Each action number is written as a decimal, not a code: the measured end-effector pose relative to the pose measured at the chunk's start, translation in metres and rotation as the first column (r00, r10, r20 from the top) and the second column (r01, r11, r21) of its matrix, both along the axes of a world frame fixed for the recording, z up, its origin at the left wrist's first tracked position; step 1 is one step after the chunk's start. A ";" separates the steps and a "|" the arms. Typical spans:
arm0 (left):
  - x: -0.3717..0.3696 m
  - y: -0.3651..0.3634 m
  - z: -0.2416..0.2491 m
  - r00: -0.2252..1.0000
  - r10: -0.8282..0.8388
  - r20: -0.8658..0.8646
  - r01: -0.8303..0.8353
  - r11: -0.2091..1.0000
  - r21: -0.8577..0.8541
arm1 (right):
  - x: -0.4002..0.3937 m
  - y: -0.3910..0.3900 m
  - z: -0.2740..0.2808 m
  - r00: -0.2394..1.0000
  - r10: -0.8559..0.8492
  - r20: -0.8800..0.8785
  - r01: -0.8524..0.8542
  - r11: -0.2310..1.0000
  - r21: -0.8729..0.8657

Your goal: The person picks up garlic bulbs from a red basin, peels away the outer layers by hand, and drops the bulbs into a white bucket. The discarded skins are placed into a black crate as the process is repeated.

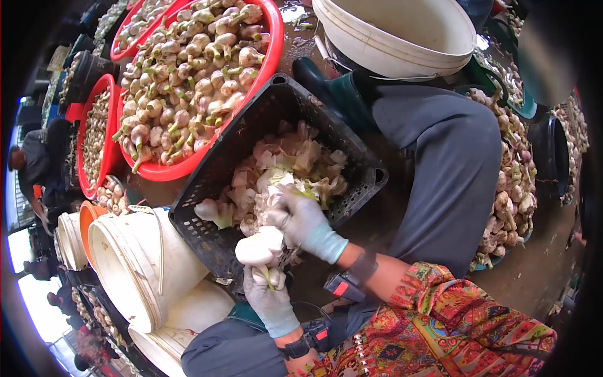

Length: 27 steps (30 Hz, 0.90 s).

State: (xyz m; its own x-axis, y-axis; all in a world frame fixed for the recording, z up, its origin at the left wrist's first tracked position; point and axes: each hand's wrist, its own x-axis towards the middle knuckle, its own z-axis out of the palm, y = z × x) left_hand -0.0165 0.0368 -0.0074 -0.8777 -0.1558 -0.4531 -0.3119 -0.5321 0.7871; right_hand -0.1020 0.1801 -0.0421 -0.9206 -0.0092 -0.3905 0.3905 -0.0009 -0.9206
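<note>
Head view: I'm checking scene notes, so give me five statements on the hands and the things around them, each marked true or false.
1. The left hand holds garlic. True.
2. The large tub piled with garlic bulbs is blue. False: it is red.
3. The black crate contains papery garlic skins. True.
4. The right hand is bare. False: it is gloved.
5. The rubber boot beside the crate is dark green. True.
</note>
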 end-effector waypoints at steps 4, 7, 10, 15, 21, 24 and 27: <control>-0.006 0.002 0.004 0.998 0.056 -0.041 -0.046 0.974 0.222 | 0.008 0.013 0.020 0.979 0.139 -0.148 -0.168 0.965 -0.204; -0.001 0.004 0.004 0.991 0.126 -0.039 -0.122 0.989 0.089 | 0.023 -0.002 0.041 0.918 0.176 -0.355 -0.178 0.984 0.028; 0.006 -0.001 0.010 0.994 0.093 -0.049 -0.080 0.972 0.220 | 0.010 -0.007 0.023 0.983 0.114 -0.142 -0.096 0.987 0.128; 0.001 0.001 0.013 0.991 0.133 -0.006 -0.099 0.765 0.637 | 0.003 0.010 0.018 0.993 0.015 -0.118 0.022 0.950 0.313; 0.004 -0.004 0.036 0.949 0.314 -0.013 -0.214 0.677 0.704 | 0.008 0.017 -0.012 0.952 0.183 -0.244 -0.059 0.895 0.442; 0.015 -0.029 0.067 0.874 0.475 -0.103 -0.261 0.638 0.725 | 0.005 0.023 -0.009 0.944 0.202 -0.260 -0.128 0.953 0.276; 0.029 -0.081 0.116 0.749 0.581 -0.318 -0.276 0.710 0.648 | 0.005 0.022 -0.014 0.949 0.180 -0.260 -0.101 0.952 0.288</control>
State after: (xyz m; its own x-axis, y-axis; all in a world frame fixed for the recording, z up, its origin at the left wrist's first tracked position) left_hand 0.0123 -0.0438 0.1088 -0.8874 -0.4407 -0.1355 0.3875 -0.8721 0.2989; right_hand -0.0971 0.2019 -0.0565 -0.9893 -0.0776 -0.1234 0.0953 0.2966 -0.9502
